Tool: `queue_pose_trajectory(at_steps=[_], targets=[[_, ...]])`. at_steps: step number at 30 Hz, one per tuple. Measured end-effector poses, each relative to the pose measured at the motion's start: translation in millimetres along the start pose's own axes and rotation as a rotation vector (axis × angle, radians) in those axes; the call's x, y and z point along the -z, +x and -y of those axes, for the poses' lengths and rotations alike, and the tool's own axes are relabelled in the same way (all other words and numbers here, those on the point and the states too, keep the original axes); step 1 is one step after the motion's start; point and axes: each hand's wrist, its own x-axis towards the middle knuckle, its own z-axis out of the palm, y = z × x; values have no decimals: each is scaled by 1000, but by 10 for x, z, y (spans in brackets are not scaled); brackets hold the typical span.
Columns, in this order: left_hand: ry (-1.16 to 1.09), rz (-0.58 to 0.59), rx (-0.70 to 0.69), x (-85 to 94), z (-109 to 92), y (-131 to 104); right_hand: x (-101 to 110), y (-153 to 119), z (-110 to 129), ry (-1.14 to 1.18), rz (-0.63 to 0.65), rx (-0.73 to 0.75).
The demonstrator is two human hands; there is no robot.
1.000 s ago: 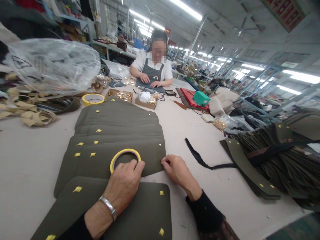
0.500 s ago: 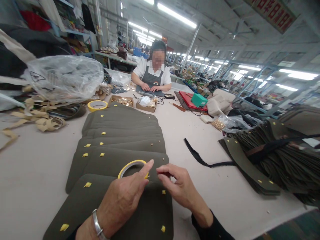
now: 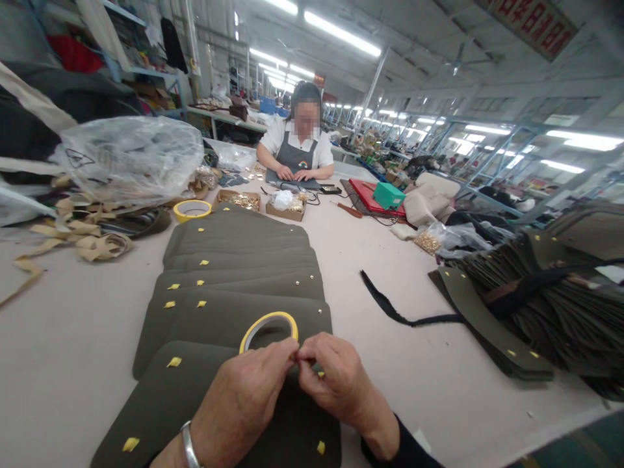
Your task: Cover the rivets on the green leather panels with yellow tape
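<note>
My left hand (image 3: pixel 244 393), with a silver bangle at the wrist, is closed on a roll of yellow tape (image 3: pixel 266 318) that stands tilted over the panels. Thumb and fingers of my right hand (image 3: pixel 338 377) pinch at the near right edge of the roll, against my left fingertips. The tape's free end is hidden between them. Below both hands lies a dark green panel (image 3: pixel 205 370) with small yellow tape pieces (image 3: pixel 174 362) near its corners. More such panels (image 3: pixel 244 312) overlap in a row behind it, some with small metal studs (image 3: pixel 320 311).
Another tape roll (image 3: pixel 192 210) lies by the far panels. Small boxes (image 3: pixel 287 207) of metal parts stand beyond. At right are a black strap (image 3: pixel 390 312) and a stack of dark panels (image 3: pixel 492 331). A clear plastic bag (image 3: pixel 131 156) sits left. A co-worker (image 3: pixel 297 149) sits opposite.
My right hand has moved left, and its fingers now meet my left fingertips at the roll. My left index finger has bent down. The tape roll has shifted slightly right.
</note>
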Motion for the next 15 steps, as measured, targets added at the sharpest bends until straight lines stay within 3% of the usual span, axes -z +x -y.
queue_pose_trajectory(at_steps=[4, 7, 10, 12, 15], targets=[[13, 71, 25, 9, 20, 92, -31, -16, 29, -9, -33, -114], [-6, 56, -11, -20, 6, 178, -40, 21, -11, 227, -32, -535], [-16, 3, -59, -88, -20, 225, -19, 55, -225, 538, -45, -946], [58, 30, -58, -156, -17, 223, 14, 53, -435, 585, -73, -1043], [212, 190, -20, -267, 22, 195, 65, 24, -701, 498, -65, -1040]])
